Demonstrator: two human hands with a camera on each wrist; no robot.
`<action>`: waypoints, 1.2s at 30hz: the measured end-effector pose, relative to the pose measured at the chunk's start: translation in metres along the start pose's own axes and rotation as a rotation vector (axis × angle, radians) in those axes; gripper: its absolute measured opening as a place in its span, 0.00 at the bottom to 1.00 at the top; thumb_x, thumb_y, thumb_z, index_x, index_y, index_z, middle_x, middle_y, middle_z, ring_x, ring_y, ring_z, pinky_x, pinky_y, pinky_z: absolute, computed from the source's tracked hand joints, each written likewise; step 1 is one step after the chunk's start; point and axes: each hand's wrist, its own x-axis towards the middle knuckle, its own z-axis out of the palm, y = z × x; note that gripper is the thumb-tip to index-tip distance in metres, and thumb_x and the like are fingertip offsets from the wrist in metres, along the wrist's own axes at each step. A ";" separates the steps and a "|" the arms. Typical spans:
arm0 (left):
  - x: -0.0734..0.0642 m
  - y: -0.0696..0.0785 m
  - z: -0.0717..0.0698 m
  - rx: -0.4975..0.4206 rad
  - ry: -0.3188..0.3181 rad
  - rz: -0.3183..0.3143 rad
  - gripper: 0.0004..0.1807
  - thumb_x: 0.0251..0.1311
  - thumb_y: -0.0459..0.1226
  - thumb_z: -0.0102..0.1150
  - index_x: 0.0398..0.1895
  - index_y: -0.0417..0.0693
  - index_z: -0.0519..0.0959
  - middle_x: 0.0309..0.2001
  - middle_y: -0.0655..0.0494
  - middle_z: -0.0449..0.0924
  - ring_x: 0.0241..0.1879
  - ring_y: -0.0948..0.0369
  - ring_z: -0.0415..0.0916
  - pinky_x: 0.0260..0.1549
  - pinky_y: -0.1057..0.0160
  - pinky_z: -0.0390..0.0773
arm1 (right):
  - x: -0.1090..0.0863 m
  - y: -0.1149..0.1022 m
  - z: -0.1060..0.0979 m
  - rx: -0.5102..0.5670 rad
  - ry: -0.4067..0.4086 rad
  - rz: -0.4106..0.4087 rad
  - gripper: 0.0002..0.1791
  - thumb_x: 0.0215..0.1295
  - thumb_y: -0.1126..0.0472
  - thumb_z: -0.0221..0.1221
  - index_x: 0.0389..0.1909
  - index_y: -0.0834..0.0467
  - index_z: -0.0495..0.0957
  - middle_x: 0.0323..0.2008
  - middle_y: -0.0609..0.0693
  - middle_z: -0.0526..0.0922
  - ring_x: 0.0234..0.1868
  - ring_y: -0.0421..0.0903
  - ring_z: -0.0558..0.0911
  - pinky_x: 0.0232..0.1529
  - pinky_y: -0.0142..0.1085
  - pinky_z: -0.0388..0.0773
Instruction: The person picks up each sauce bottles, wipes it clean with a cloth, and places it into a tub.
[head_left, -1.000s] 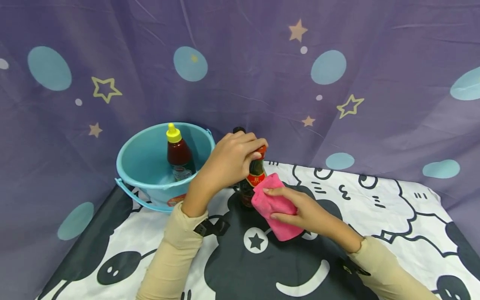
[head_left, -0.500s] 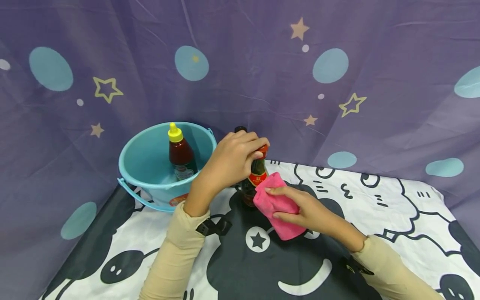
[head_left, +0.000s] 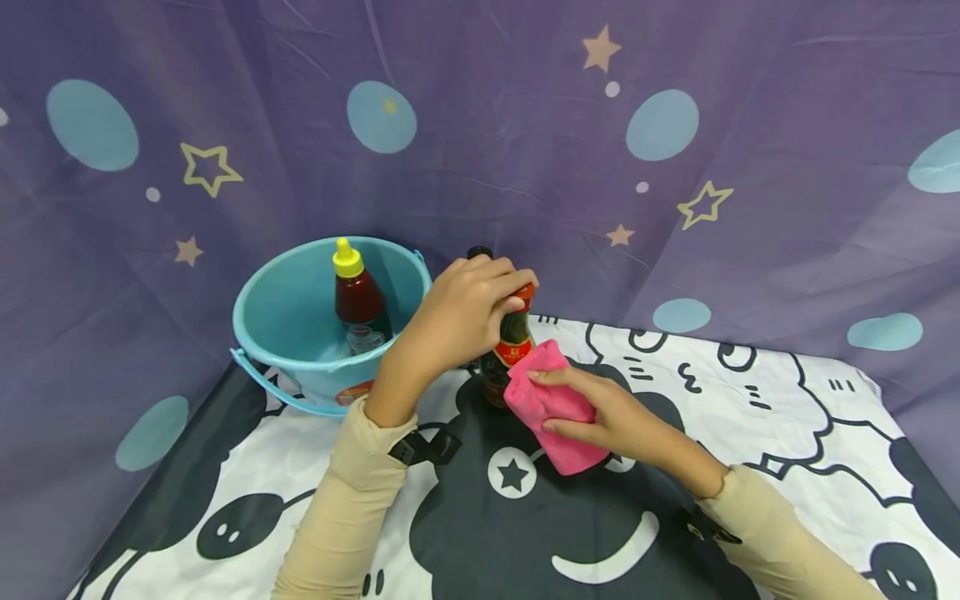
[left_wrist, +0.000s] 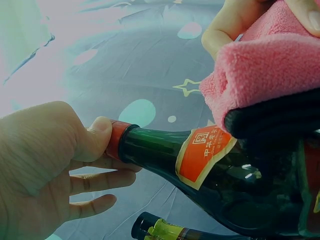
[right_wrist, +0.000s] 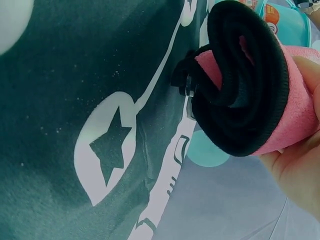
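A dark green glass bottle [head_left: 514, 330] with a red cap and a red-and-gold label stands on the cloth-covered surface. My left hand [head_left: 463, 310] grips it at the cap; thumb and forefinger pinch the red top [left_wrist: 118, 140] in the left wrist view, the other fingers extended beside it. In my right hand [head_left: 611, 417] is a folded pink towel [head_left: 553, 408] with a black edge, pinched between thumb and fingers. The towel lies against or just in front of the bottle's lower body, hiding part of it. The right wrist view shows the towel's folded end [right_wrist: 245, 80].
To the left stands a light blue bucket [head_left: 277, 292] holding a brown-red sauce bottle [head_left: 360, 298] with a yellow nozzle cap. Another dark-capped bottle [left_wrist: 165, 230] is behind the held one, partly hidden by my left hand. A purple curtain [head_left: 487, 125] rises behind the patterned cover [head_left: 480, 533].
Both hands, the bottle and the towel keep almost the same places. Only the head view has shifted slightly.
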 end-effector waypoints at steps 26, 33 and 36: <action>0.000 0.003 0.001 0.015 -0.016 -0.008 0.11 0.71 0.39 0.60 0.53 0.50 0.84 0.44 0.55 0.84 0.42 0.55 0.75 0.47 0.56 0.76 | -0.004 -0.002 0.000 -0.021 0.013 0.012 0.35 0.59 0.59 0.74 0.67 0.49 0.74 0.58 0.50 0.82 0.43 0.37 0.81 0.39 0.32 0.83; -0.001 0.003 0.000 0.033 -0.004 -0.006 0.11 0.71 0.38 0.59 0.53 0.50 0.84 0.45 0.55 0.85 0.43 0.54 0.76 0.47 0.56 0.77 | -0.003 -0.001 0.000 -0.036 0.022 -0.009 0.35 0.58 0.59 0.74 0.67 0.48 0.74 0.58 0.50 0.82 0.43 0.37 0.81 0.39 0.32 0.82; -0.001 0.003 -0.002 0.039 -0.005 -0.004 0.11 0.71 0.38 0.59 0.53 0.50 0.84 0.45 0.55 0.85 0.43 0.54 0.76 0.47 0.56 0.77 | -0.002 -0.002 0.001 -0.018 0.018 -0.009 0.35 0.59 0.59 0.73 0.67 0.49 0.74 0.58 0.50 0.82 0.42 0.37 0.81 0.39 0.32 0.82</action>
